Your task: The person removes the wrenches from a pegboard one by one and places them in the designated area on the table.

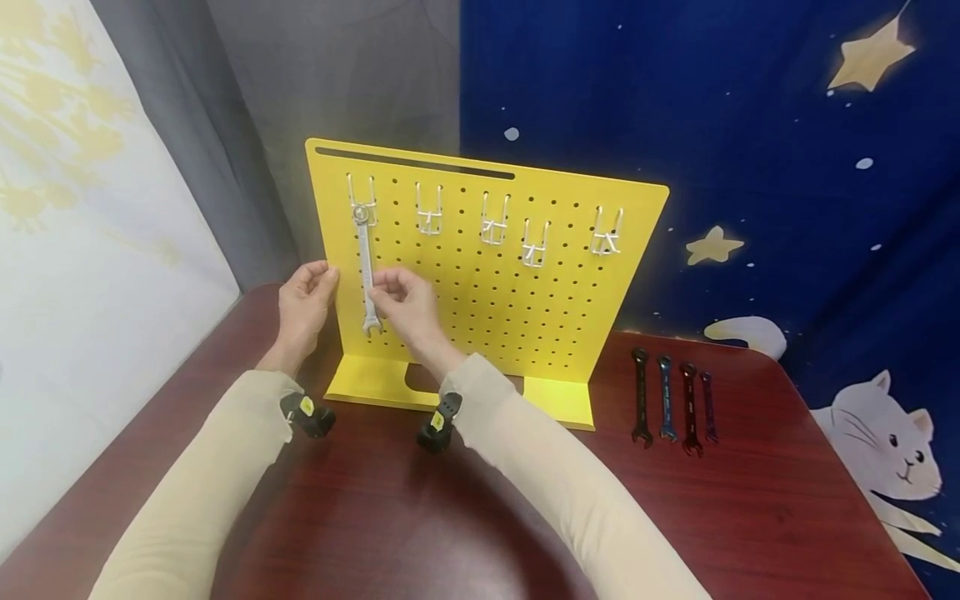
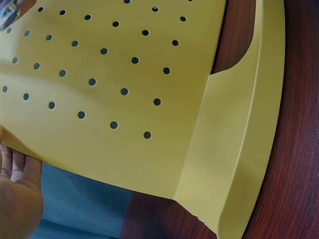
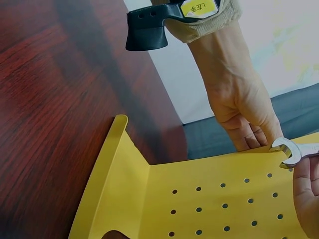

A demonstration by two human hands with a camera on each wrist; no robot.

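Note:
A silver combination wrench [image 1: 366, 262] hangs down along the front of a yellow pegboard [image 1: 450, 333]. Its ring end is at the leftmost white wire hook [image 1: 350, 190]; whether the ring sits over the hook I cannot tell. Thumb and fingers of my right hand [image 1: 411, 308] pinch the wrench's shank from the right. In the right wrist view the wrench's open jaw end [image 3: 294, 152] juts out past that hand [image 3: 308, 199]. My left hand [image 1: 302, 307] grips the board's left edge, thumb in front and fingers behind, as the left wrist view partly shows.
Several more wire hooks [image 1: 429, 218] sit along the board's upper part. To the right, several dark and coloured wrenches [image 1: 666, 400] lie side by side on the reddish wooden table [image 1: 750, 500]. Behind hang a grey curtain [image 1: 360, 75] and a blue star-patterned one [image 1: 675, 100].

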